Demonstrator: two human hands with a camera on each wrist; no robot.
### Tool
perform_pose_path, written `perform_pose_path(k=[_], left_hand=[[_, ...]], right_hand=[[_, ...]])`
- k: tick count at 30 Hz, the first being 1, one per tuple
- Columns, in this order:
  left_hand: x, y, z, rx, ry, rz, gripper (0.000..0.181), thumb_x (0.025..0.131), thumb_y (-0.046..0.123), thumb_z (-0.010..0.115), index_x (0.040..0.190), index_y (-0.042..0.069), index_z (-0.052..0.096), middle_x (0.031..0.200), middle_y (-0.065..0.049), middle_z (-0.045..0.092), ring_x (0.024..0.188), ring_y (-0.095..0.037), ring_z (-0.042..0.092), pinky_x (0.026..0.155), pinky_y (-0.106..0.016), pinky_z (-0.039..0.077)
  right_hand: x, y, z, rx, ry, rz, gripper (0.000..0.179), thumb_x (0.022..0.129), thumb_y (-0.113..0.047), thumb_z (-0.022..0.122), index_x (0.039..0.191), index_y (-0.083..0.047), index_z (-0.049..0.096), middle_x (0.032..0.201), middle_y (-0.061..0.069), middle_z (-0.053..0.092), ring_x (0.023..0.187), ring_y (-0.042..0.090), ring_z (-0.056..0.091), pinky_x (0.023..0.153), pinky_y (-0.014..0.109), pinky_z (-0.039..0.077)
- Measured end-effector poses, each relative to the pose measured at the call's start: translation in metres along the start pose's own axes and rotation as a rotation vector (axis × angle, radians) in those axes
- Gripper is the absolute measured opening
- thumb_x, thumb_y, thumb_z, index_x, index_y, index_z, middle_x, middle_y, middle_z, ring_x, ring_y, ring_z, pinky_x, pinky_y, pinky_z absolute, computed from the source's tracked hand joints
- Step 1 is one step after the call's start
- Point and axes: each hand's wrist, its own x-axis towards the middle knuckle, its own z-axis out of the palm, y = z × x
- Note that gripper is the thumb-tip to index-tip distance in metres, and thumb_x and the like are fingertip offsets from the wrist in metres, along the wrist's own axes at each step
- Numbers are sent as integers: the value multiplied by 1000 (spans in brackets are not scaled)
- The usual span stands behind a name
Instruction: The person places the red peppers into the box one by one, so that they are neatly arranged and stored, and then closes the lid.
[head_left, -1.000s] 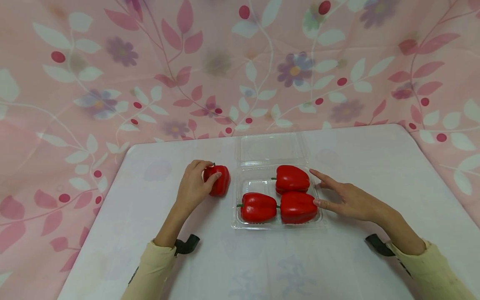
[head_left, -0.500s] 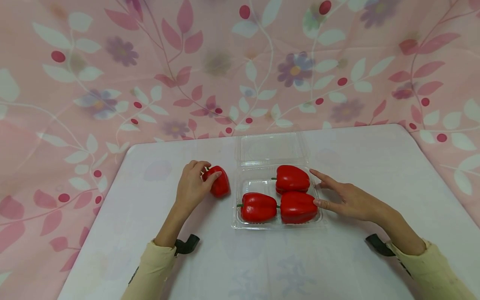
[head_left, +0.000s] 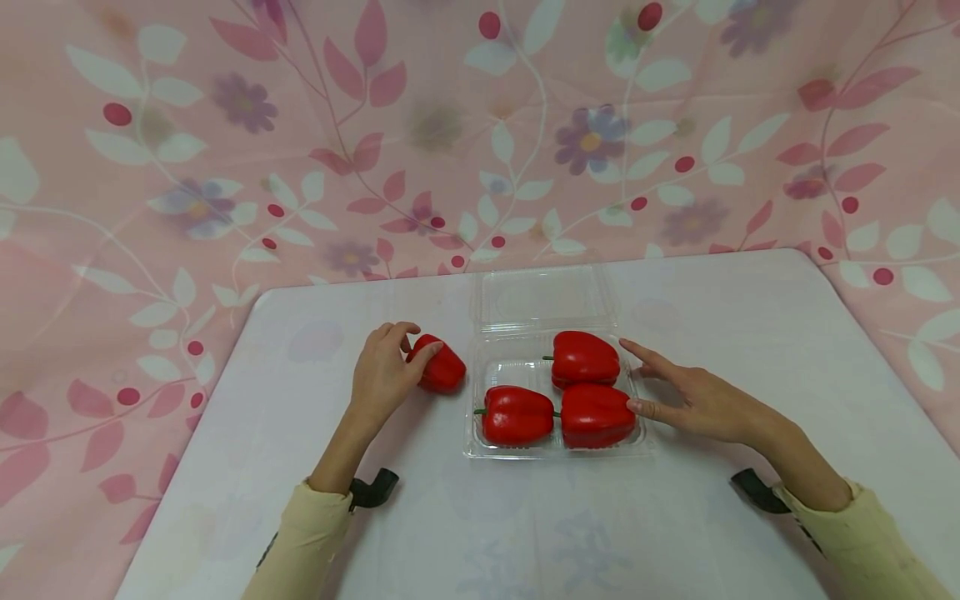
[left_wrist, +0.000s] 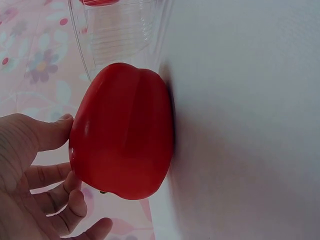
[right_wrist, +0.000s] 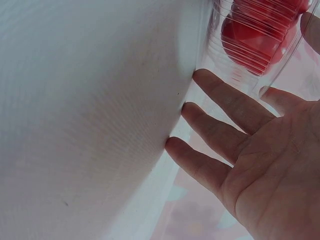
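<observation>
On the table left of the clear plastic container [head_left: 517,452] lies a red bell pepper [head_left: 444,370]. My left hand [head_left: 384,367] holds it from the left, thumb on its upper side and curled fingers at its stem end. The left wrist view shows the thumb tip and fingertips against the same bell pepper [left_wrist: 122,132]. Three more red bell peppers sit in the container, one at back right [head_left: 585,358], one at front right [head_left: 596,417], one at front left [head_left: 517,415]. My right hand [head_left: 701,404] rests at the container's right rim with spread fingers, several fingertips on the table [right_wrist: 100,100].
The container's hinged lid [head_left: 543,297] lies folded back behind its base. A back left space in the base [head_left: 513,371] shows bare plastic. Behind the white-covered table [head_left: 480,525] hangs a pink floral cloth [head_left: 450,125]. Black wrist mounts [head_left: 375,488] stick out at both sleeves.
The bell pepper at my left hand has turned, its stem end swinging toward the fingers and its blunt end moving right toward the container. My right hand has stayed in place.
</observation>
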Motion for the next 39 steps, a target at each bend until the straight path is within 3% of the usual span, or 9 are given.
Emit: perform_pose_path(k=[5,9,14,19,26,39], left_hand=[[0,-2,-3,-13,-9,29,44,88,35,75,116,3,65,89,-10,57,85,-25,50,64,-35,49],[0,-6,-6,-46,-43,71,47,85,35,77,121,7,63,109,-11,58,100,-26,50,74,-39,53],[1,-11,-11,-50,-157,129,60,82,39,80,131,12,59,133,-10,51,124,-29,44,90,-49,53],[0,-12,-14,-54,-286,152,73,79,38,82,141,15,51,147,-7,43,132,-30,40,89,-49,53],[-1,-14,-14,-42,-355,198,79,79,30,84,146,17,46,151,-6,40,133,-30,42,93,-48,51],[-1,-16,-16,-76,-389,165,77,78,19,85,145,12,47,146,-7,45,129,-30,46,93,-49,51]], right_hand=[[0,1,0,-1,3,-4,88,87,-54,67,157,-40,14,135,12,58,125,40,51,91,73,39],[0,1,0,-3,4,-8,88,88,-54,67,157,-40,14,135,12,58,125,40,52,91,73,39],[0,1,0,1,6,-10,88,88,-54,67,157,-39,15,135,12,58,125,39,52,91,73,39],[0,0,1,-7,7,-3,88,87,-54,67,157,-39,15,135,13,58,124,40,52,91,73,40],[0,0,1,-11,9,-3,88,88,-54,67,157,-39,15,134,12,58,124,40,53,91,73,40],[0,1,1,-7,7,-5,88,88,-54,66,157,-40,14,135,12,58,125,40,52,91,73,39]])
